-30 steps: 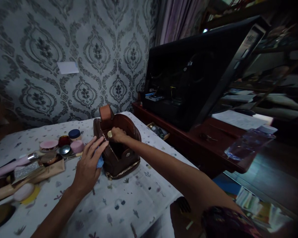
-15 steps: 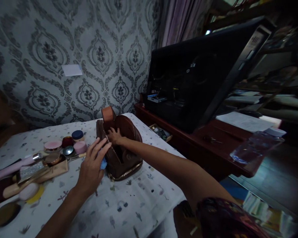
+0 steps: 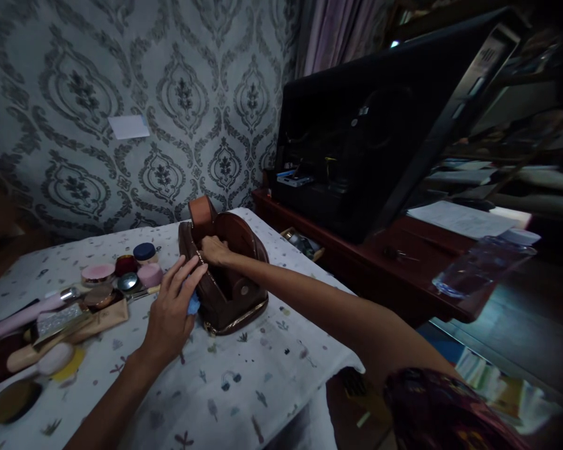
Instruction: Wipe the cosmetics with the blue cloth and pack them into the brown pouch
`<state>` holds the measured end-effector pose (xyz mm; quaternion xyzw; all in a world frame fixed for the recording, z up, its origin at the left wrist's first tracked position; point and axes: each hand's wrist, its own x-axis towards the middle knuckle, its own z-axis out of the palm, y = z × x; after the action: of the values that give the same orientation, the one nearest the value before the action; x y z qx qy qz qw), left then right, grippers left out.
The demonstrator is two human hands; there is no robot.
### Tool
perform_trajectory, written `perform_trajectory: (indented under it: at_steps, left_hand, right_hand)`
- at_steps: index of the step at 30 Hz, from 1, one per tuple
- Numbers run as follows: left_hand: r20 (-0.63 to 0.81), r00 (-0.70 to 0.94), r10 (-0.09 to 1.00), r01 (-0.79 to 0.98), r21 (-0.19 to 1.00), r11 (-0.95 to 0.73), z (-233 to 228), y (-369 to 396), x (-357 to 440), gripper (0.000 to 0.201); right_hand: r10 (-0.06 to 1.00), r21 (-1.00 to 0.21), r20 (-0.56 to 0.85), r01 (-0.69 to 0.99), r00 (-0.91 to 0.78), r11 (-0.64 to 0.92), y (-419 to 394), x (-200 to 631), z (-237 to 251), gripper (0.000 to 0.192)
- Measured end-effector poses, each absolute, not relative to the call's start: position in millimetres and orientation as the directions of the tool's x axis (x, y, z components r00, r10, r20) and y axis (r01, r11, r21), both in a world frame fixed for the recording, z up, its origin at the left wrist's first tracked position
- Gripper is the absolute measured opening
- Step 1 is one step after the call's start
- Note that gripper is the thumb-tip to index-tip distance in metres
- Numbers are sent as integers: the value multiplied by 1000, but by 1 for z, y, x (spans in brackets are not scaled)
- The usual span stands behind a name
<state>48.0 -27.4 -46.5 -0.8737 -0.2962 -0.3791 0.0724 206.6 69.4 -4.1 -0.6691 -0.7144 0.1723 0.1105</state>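
Note:
A brown leather bag [image 3: 232,312] with a gold zip and a tan strap stands unzipped on the patterned white cloth. My right hand [image 3: 214,250] reaches into its opening from the right. Its fingers bend down and close together, and their tips are hidden behind the bag's near side. Along the bag's left side lies my left hand [image 3: 171,312], its fingers slightly bent against the leather. Between that palm and the bag a crumpled blue cloth-like piece [image 3: 194,304] sticks out, mostly covered by the hand.
Left of the bag lie a blue-lidded jar [image 3: 145,253], a pink compact [image 3: 97,274], a glittery palette [image 3: 60,322], tubes and brushes. A dark red desk [image 3: 394,275] stands to the right, bearing a large black computer case [image 3: 347,150] and a clear plastic bottle [image 3: 483,265].
Inside the bag my right hand has gone from spread fingers to fingers bent down and drawn together. My left hand keeps its place at the bag's side. The view has shifted slightly.

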Motion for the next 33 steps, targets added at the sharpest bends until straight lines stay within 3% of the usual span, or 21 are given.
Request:
perform_trajectory:
  at_steps: [13,19,33]
  left_hand:
    - [701,551,452,565,85,-821,-48,-25,46,75]
    - [708,549,445,565,78,-821,-46,-25,47,75]
    - [682,598,421,561,18,-827,-42,-24,45,77]
  right_hand:
    - [989,-335,-60,936,-132,105,68,220,-21,17]
    - [967,-322,-64,922,-245,213,70,224,-24,18]
    - [971,-486,-55,856,-232,177,74,229,-23,53]
